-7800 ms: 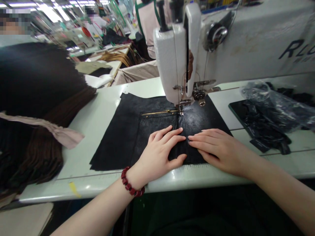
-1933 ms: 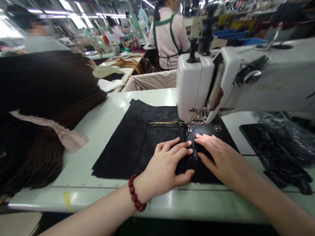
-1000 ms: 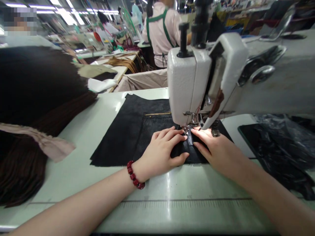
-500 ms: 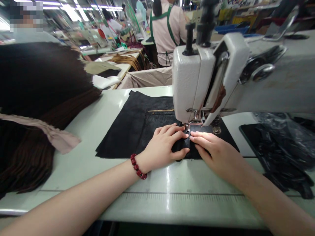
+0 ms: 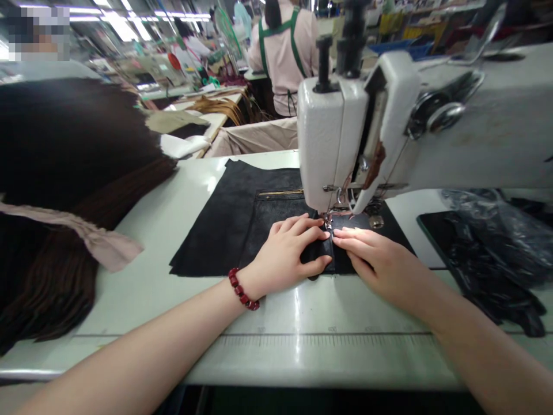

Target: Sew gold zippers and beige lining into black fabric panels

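Observation:
A black leather-like panel (image 5: 211, 230) lies flat on the sewing table, with a gold zipper (image 5: 280, 192) set into it. Its right part passes under the presser foot (image 5: 327, 221) of a white sewing machine (image 5: 319, 144). My left hand (image 5: 289, 251) rests open on the panel just left of the foot, fingers spread, a red bead bracelet (image 5: 242, 291) at the wrist. To the right of the foot, my right hand (image 5: 375, 253) lies with outstretched fingers on the material, its fingertips by the seam line. The needle tip is too small to make out.
A tall stack of dark pieces (image 5: 73, 150) with a pink cloth strip (image 5: 78, 230) stands at left. Black material under clear plastic (image 5: 492, 248) lies at right. A ruler scale (image 5: 332, 340) runs along the table's front. A person in a green-strapped apron (image 5: 287, 52) stands beyond.
The camera view has shifted slightly, so the machine appears a little farther left. Both hands stay on the panel beside the foot; the right fingers look closer together.

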The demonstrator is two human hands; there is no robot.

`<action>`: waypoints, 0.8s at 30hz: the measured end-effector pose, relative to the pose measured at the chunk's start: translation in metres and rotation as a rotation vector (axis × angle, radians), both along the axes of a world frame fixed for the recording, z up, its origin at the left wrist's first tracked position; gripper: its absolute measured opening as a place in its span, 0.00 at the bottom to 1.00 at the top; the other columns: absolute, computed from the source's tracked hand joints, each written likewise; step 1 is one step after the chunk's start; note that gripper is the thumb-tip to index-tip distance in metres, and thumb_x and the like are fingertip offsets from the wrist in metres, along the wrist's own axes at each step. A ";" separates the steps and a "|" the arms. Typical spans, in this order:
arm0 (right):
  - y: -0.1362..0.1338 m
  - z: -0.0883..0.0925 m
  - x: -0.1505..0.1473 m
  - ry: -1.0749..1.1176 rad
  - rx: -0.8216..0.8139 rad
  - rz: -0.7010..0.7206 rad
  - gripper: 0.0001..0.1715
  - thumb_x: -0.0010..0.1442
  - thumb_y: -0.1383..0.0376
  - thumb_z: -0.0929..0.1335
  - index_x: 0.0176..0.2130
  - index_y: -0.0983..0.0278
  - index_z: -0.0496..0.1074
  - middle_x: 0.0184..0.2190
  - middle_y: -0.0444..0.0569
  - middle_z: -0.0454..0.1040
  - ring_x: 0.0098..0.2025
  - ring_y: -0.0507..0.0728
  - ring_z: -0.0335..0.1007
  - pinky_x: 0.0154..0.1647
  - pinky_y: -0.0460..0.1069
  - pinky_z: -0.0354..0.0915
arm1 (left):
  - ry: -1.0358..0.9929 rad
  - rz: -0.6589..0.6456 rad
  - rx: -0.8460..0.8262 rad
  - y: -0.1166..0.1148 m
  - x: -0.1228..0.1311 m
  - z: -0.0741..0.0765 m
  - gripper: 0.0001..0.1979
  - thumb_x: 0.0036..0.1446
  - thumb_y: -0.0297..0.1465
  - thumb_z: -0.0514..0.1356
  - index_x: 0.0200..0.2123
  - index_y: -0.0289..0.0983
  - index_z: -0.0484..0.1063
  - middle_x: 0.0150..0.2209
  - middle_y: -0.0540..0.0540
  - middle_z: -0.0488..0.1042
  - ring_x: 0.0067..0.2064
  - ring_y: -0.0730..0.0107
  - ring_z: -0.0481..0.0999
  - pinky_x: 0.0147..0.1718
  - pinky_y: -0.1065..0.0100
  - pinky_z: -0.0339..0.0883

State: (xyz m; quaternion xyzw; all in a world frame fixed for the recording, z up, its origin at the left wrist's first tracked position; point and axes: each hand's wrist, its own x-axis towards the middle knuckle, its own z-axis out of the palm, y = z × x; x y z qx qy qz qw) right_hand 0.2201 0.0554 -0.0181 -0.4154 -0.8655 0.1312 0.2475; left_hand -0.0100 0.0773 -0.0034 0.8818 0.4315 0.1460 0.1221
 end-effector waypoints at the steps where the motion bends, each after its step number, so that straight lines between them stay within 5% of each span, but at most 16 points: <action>1: 0.000 -0.001 0.000 -0.002 -0.004 0.001 0.20 0.67 0.69 0.60 0.56 0.63 0.70 0.59 0.49 0.69 0.61 0.54 0.62 0.66 0.53 0.58 | 0.001 0.000 0.002 0.000 0.000 0.000 0.19 0.60 0.46 0.61 0.52 0.47 0.70 0.61 0.50 0.66 0.64 0.55 0.59 0.59 0.52 0.54; 24: 0.005 0.005 0.002 -0.027 0.019 0.040 0.19 0.66 0.70 0.60 0.54 0.64 0.71 0.56 0.51 0.71 0.59 0.56 0.64 0.63 0.55 0.60 | -0.012 -0.014 0.027 0.001 0.001 -0.001 0.17 0.61 0.43 0.60 0.51 0.46 0.69 0.61 0.49 0.65 0.61 0.54 0.61 0.58 0.52 0.55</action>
